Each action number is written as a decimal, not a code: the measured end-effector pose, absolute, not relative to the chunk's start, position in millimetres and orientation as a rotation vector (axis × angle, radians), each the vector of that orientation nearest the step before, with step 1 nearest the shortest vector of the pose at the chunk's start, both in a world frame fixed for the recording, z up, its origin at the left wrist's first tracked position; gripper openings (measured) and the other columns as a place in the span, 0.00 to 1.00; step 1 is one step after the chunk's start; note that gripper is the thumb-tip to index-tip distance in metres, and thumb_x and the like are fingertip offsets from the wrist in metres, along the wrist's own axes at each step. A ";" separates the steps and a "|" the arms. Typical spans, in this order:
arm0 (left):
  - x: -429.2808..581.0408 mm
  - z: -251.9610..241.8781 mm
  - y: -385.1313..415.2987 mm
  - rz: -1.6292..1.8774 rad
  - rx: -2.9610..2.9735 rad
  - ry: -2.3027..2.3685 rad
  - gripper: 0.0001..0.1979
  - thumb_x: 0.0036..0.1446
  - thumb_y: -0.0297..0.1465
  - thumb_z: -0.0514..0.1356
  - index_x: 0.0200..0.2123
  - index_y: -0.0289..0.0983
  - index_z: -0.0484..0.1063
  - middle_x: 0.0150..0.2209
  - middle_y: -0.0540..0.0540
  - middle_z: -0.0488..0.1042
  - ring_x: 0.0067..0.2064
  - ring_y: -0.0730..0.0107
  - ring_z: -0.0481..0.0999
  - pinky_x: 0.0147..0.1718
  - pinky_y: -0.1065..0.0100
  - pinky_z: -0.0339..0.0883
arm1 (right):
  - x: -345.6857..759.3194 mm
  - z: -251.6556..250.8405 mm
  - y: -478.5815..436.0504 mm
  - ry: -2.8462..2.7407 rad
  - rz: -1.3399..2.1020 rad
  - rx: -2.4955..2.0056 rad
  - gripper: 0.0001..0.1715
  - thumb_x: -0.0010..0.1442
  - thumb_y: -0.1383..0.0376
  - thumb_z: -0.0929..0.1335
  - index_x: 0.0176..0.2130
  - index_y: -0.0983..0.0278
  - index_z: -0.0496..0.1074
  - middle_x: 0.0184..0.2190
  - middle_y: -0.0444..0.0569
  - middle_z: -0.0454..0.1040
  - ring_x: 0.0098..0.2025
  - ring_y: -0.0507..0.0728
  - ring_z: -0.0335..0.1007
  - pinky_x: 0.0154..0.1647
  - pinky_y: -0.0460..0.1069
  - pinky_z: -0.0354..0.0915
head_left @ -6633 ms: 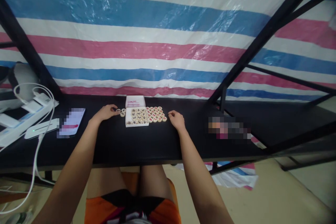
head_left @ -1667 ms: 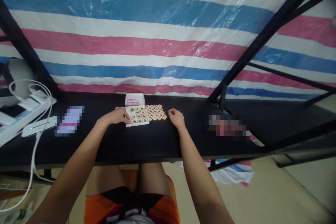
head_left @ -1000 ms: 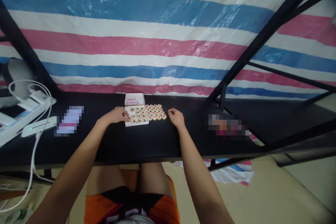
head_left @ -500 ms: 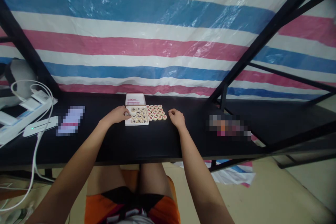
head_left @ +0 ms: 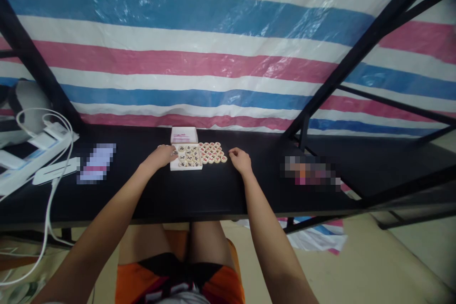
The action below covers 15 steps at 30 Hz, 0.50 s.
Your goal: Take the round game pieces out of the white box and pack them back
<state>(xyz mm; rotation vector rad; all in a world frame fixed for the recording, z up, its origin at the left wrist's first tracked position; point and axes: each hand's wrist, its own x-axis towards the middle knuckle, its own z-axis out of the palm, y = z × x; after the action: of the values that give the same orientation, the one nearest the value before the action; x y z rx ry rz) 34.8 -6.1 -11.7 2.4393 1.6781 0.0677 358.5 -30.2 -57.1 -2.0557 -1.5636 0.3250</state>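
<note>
In the head view a white box (head_left: pixel 173 165) lies open on the black table, its lid (head_left: pixel 184 135) folded back behind it. Rows of round Chinese chess pieces with black characters (head_left: pixel 189 157) fill much of the box. My left hand (head_left: pixel 164 155) reaches over the box's left edge, fingers closed on a black-character chess piece (head_left: pixel 175 152) at the back left corner. Rows of red-character chess pieces (head_left: pixel 211 153) lie flat against the box's right side. Just right of them my right hand (head_left: pixel 241 159) rests on the table, fingers curled in, with nothing visible in them.
At the left are a power strip (head_left: pixel 33 159), a white device (head_left: pixel 57 171) with cables and a blurred-out flat object (head_left: pixel 97 164). Another blurred object (head_left: pixel 309 170) lies to the right. Black metal posts (head_left: pixel 302 130) and a striped plastic sheet (head_left: pixel 199 64) stand behind the table (head_left: pixel 206 192).
My left hand has shifted slightly towards the back of the box, its fingers now at the back left corner. My right hand has stayed in place.
</note>
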 end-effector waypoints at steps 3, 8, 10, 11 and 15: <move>36.4 -10.9 -5.5 0.046 2.453 1.688 0.17 0.59 0.37 0.54 0.46 0.34 0.73 0.35 0.38 0.78 0.41 0.58 0.77 0.40 0.67 0.64 | 357.5 -56.6 -30.3 -1.569 0.312 -2.057 0.13 0.57 0.64 0.63 0.40 0.58 0.75 0.39 0.46 0.77 0.43 0.57 0.72 0.42 0.47 0.62; 38.9 -9.6 -6.7 0.038 2.472 1.702 0.17 0.61 0.36 0.52 0.46 0.33 0.72 0.36 0.37 0.78 0.43 0.57 0.76 0.42 0.66 0.64 | 356.6 -54.9 -31.5 -1.554 0.329 -2.064 0.13 0.57 0.65 0.63 0.39 0.59 0.75 0.39 0.46 0.77 0.43 0.57 0.72 0.43 0.47 0.62; 39.8 -8.9 -7.6 0.042 2.464 1.713 0.17 0.61 0.36 0.52 0.46 0.32 0.72 0.36 0.37 0.77 0.43 0.56 0.76 0.42 0.65 0.64 | 357.1 -53.5 -32.3 -1.542 0.346 -2.054 0.13 0.57 0.65 0.63 0.39 0.59 0.75 0.39 0.47 0.77 0.43 0.57 0.72 0.44 0.48 0.62; 40.2 -8.5 -8.1 0.046 2.457 1.719 0.17 0.61 0.36 0.52 0.46 0.32 0.72 0.36 0.36 0.77 0.43 0.56 0.76 0.41 0.65 0.65 | 356.8 -51.9 -33.1 -1.528 0.363 -2.026 0.13 0.57 0.65 0.63 0.39 0.60 0.75 0.39 0.47 0.77 0.43 0.57 0.71 0.44 0.48 0.62; 41.2 -8.4 -9.9 0.080 2.450 1.706 0.17 0.61 0.36 0.51 0.45 0.31 0.72 0.35 0.35 0.77 0.42 0.55 0.76 0.41 0.64 0.64 | 340.7 -32.3 -47.1 -1.342 0.370 -1.680 0.15 0.60 0.62 0.60 0.39 0.64 0.73 0.38 0.50 0.76 0.41 0.56 0.71 0.46 0.48 0.63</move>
<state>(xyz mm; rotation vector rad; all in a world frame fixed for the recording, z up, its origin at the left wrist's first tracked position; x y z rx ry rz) 41.2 -9.9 -8.4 2.4499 1.7063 0.0805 340.7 -47.1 -32.3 -1.6799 -1.3420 0.3700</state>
